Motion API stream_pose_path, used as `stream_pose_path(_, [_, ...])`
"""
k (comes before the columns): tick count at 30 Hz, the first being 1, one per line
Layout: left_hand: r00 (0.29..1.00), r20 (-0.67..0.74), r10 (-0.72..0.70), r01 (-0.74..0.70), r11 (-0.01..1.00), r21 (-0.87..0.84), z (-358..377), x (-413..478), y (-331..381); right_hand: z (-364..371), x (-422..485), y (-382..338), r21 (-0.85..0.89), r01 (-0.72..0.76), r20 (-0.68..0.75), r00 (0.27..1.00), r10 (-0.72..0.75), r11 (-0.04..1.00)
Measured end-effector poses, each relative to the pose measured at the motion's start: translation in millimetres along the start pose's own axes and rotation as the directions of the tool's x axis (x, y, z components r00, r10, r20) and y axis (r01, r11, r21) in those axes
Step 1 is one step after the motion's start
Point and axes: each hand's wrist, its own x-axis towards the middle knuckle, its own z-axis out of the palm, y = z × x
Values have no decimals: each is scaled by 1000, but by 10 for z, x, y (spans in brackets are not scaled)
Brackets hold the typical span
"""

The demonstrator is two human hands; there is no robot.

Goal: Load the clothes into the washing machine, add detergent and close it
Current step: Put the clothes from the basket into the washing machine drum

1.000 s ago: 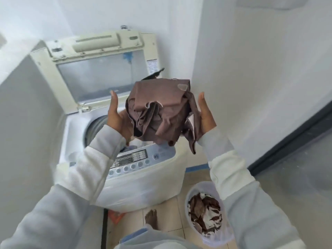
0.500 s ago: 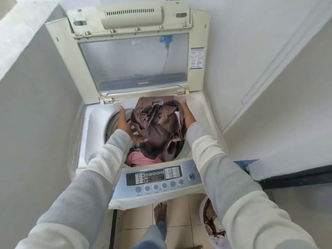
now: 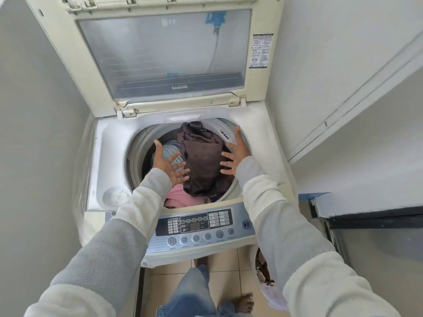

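A white top-loading washing machine (image 3: 109,143) stands in front of me with its lid (image 3: 160,53) raised against the back wall. In the drum lies a brown garment (image 3: 201,161) on top of pink cloth (image 3: 180,199) and grey striped cloth (image 3: 170,153). My left hand (image 3: 168,164) hovers over the drum's left side, palm up and fingers spread. My right hand (image 3: 235,154) is open on the garment's right side, over the drum rim. Neither hand holds anything.
The control panel (image 3: 196,227) runs along the machine's front edge. A white laundry basket (image 3: 267,294) with brown clothes stands on the tiled floor at the lower right. Walls close in on both sides. My bare foot (image 3: 242,303) and jeans leg are below.
I carried the brown garment from chest height down into the drum and let it go. Both hands have opened and moved apart.
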Motion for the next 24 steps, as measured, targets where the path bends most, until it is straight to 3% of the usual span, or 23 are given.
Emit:
stream_pose_path(7, [992,73,105,-122,948,295,464,-560,-259,-436,-744,-12,65,186,50,981,-189,980])
stream_pose_path(12, [956,199,216,-289,820,495,1071,-982,-711,-1026,-1459,162,-104,366,-26,929,-370,925])
stream_pose_path(14, [916,312,254,-390,746,540,1335,-1147,-952,-1343,-1677,352,-235,463,-107,861,-497,854])
stream_pose_path(17, [808,498,315,-587,492,643,1665,-1323,-1409,-1862,-1914,755,-374,519,-213,759,-615,769])
stream_pose_path(20, [677,673,298,-729,144,670,1961,-1387,-1997,-2446,-2035,1258,-417,440,-334,740,-585,795])
stream_pose_path(22, [603,774,194,-754,-178,632,2063,-1354,-2352,-2722,-2050,1585,-475,356,-379,743,-552,805])
stream_pose_path(24, [604,797,31,-710,-432,555,2142,-1217,-2734,-2992,-1993,1946,-501,251,-441,749,-494,828])
